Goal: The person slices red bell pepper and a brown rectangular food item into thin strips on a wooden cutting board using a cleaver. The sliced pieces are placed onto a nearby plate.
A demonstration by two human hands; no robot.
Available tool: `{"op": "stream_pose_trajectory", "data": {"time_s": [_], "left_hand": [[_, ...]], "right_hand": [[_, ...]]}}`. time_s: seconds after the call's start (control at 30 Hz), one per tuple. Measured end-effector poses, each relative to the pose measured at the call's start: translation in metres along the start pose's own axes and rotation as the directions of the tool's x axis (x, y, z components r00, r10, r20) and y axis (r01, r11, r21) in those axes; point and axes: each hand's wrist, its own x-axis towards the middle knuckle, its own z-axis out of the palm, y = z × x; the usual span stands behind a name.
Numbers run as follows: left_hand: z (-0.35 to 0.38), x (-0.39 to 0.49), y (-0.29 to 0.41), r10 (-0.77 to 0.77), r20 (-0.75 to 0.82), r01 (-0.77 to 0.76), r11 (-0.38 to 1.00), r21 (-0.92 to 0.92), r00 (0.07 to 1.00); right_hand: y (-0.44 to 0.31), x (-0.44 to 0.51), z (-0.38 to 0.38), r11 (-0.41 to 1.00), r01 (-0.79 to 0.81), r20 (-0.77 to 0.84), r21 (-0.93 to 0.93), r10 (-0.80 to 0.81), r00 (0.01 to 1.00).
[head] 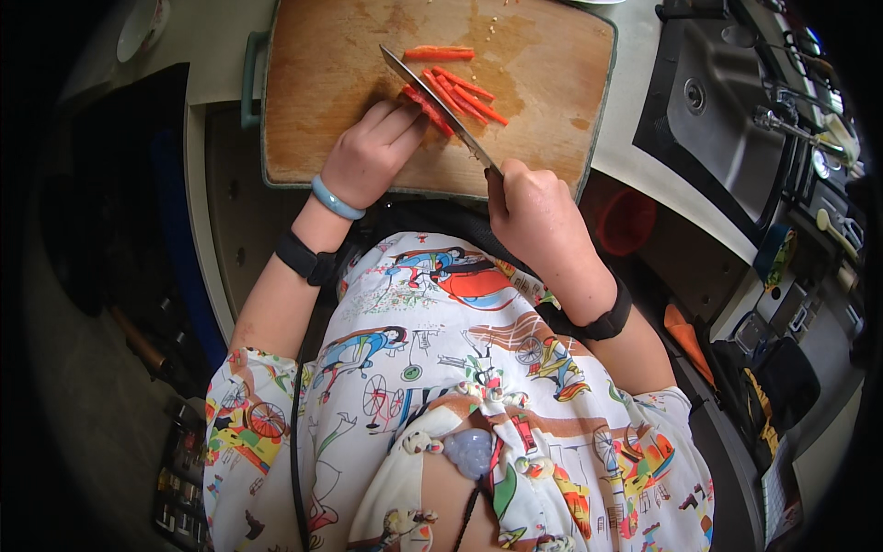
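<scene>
My right hand (538, 207) grips the handle of a kitchen knife (441, 110), whose blade slants up and left across a wooden cutting board (317, 62). Under the fingers of my left hand (376, 141) is a piece of red pepper (431, 110), pressed to the board right along the blade's left side. Its far end is partly covered by the knife and fingers. Several cut red pepper strips (469, 96) lie fanned out on the blade's right. Another small bunch of strips (439, 52) rests farther up, near the knife tip. Pale seeds dot the wood.
The board has a green rim with a side handle (252, 79). To the right is a steel sink (724, 90) with a faucet (772, 121). A bowl (141, 27) stands on the counter at upper left. A red bucket (624, 221) sits below the counter edge.
</scene>
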Motion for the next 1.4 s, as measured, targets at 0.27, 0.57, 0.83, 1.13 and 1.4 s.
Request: {"op": "stream_pose_trajectory", "data": {"time_s": [0.27, 0.57, 0.83, 1.13, 1.4], "left_hand": [[0.001, -0.001, -0.001, 0.004, -0.015, -0.004, 1.000, -0.013, 1.000], [0.000, 0.000, 0.000, -0.002, -0.007, 0.002, 1.000, -0.014, 1.000], [-0.001, 0.001, 0.000, -0.016, -0.006, 0.016, 0.999, -0.037, 1.000], [0.000, 0.000, -0.001, -0.023, 0.010, 0.024, 0.999, -0.035, 1.000], [0.000, -0.001, -0.001, -0.024, 0.016, 0.025, 0.999, -0.039, 1.000]], "right_hand": [[-0.002, -0.003, 0.000, 1.000, -0.022, 0.004, 0.002, 0.022, 1.000], [-0.005, -0.003, 0.003, 0.999, -0.021, 0.023, -0.036, 0.022, 1.000], [0.002, -0.002, 0.004, 0.999, -0.010, 0.020, -0.043, 0.010, 1.000], [0.013, -0.001, 0.004, 0.997, 0.021, 0.006, -0.076, -0.020, 1.000], [0.017, 0.001, 0.001, 0.994, 0.045, 0.030, -0.101, -0.042, 0.999]]}}
